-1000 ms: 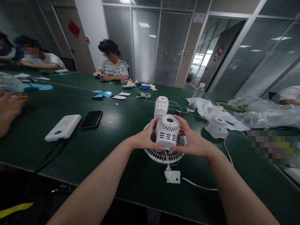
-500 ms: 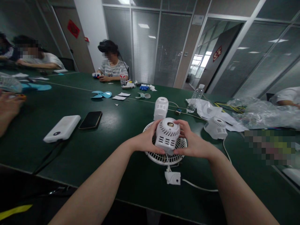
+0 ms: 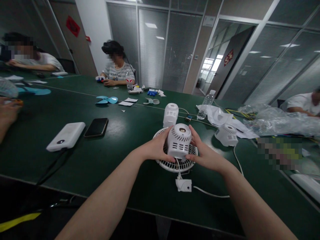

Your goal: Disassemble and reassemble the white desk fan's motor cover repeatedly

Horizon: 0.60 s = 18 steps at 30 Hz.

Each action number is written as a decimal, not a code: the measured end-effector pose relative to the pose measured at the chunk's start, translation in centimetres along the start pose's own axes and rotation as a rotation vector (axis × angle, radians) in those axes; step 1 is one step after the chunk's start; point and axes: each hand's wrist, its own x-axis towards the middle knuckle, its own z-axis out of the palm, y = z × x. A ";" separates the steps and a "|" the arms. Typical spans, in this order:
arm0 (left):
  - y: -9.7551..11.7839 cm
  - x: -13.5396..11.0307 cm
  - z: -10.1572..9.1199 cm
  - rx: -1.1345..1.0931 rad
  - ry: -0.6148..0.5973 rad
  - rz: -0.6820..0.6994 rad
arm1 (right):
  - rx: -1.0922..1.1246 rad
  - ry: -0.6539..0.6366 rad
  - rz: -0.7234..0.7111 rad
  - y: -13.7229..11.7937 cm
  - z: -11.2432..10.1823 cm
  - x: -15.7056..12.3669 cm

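Tabletop point(image 3: 130, 123), dark green, fronts glass partitions point(image 3: 153, 56) as left hand point(image 3: 158, 147) and right hand point(image 3: 203, 152) clasp a domed, slotted white housing point(image 3: 179, 142) over a round grille point(image 3: 169, 165)

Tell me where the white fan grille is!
In the head view, the white fan grille is just right of centre, beneath the white fan housing between the left hand and right hand.

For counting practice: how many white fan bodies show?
3: one fan body between left hand and right hand, another behind it, a third farther right. Some may be hidden.
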 end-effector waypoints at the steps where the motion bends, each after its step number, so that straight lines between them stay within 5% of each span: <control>1: 0.0 0.0 -0.1 0.008 0.007 -0.008 | 0.014 0.010 -0.012 0.4 0.4 0.1; 18: -0.7 0.3 -0.5 -0.032 0.025 -0.127 | 0.008 0.155 -0.009 3.0 2.1 0.9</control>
